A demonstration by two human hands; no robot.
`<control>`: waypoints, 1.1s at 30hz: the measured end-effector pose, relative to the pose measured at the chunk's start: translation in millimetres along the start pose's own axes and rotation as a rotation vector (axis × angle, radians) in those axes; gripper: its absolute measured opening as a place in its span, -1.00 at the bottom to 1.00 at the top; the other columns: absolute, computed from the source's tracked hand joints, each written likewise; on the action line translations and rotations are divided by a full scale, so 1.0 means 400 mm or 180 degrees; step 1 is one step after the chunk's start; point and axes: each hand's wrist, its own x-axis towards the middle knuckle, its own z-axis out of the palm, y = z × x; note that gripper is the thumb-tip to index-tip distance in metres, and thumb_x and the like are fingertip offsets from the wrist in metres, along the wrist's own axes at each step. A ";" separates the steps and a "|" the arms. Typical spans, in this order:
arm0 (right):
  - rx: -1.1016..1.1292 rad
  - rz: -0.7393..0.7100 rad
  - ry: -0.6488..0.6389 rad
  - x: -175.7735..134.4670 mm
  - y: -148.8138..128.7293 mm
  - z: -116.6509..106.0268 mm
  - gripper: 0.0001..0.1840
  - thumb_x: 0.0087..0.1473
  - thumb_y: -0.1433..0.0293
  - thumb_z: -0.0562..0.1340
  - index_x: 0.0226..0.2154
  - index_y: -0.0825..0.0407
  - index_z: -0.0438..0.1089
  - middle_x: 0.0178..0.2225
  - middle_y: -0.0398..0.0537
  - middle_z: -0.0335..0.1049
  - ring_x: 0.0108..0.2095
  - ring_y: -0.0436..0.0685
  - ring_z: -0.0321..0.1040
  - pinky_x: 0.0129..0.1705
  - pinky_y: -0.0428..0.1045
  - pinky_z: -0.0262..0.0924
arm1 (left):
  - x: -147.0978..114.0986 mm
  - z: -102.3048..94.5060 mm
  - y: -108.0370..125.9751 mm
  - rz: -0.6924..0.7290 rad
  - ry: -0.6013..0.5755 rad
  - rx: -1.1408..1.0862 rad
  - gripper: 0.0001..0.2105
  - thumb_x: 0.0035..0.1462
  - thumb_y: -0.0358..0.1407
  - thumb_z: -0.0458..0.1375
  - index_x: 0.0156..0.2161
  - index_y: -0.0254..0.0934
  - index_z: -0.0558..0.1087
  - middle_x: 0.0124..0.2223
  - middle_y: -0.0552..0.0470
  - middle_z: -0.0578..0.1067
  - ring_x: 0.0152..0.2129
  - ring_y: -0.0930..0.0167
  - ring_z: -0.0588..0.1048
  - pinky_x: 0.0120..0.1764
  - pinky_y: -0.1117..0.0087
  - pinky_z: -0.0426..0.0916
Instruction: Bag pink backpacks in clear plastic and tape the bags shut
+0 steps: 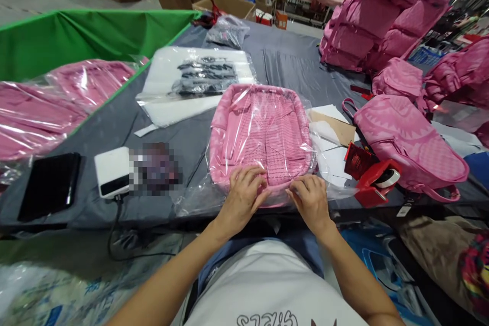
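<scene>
A pink backpack [267,132] lies flat before me inside a clear plastic bag [198,198], whose loose film spreads out around its lower edge. My left hand [242,201] is at the lower left of the backpack, fingers bent over and closed on the film. At the lower right, my right hand [311,204] has its fingers curled and thumb tucked in, gripping the film along the near edge. The film between the fingers is hard to make out. A red tape dispenser [378,183] stands to the right of my right hand.
Left on the grey table [290,69] are a black tablet [49,186] and a white device [112,173] with a cable. Flat plastic bags [164,69] lie behind. Another pink backpack [408,142] and stacked pink bags [382,15] are rightward. A green-lined bin [95,30] holds wrapped bags.
</scene>
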 end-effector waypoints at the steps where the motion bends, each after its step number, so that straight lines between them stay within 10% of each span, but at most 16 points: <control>1: 0.0083 0.0007 -0.0066 0.002 -0.001 -0.004 -0.69 0.50 0.33 0.07 -0.31 0.08 0.31 -0.33 -0.01 0.36 -0.27 0.20 0.22 -0.16 0.11 0.01 | 0.003 0.001 0.000 -0.0040 -0.0022 -0.0100 -0.93 0.34 -0.30 0.14 -0.18 -0.27 0.39 0.08 -0.07 0.45 0.12 0.28 0.32 0.17 0.14 0.08; 33: 0.1824 0.1456 -0.0763 0.022 0.015 -0.005 -0.66 0.30 0.23 0.12 -0.43 0.09 0.35 -0.47 -0.14 0.31 -0.45 0.06 0.19 -0.31 -0.01 0.00 | 0.035 0.000 -0.020 -0.0729 -0.0332 -0.1390 -0.79 0.33 -0.24 0.09 -0.33 -0.30 0.39 -0.04 -0.05 0.44 -0.03 0.35 0.39 0.06 0.27 0.25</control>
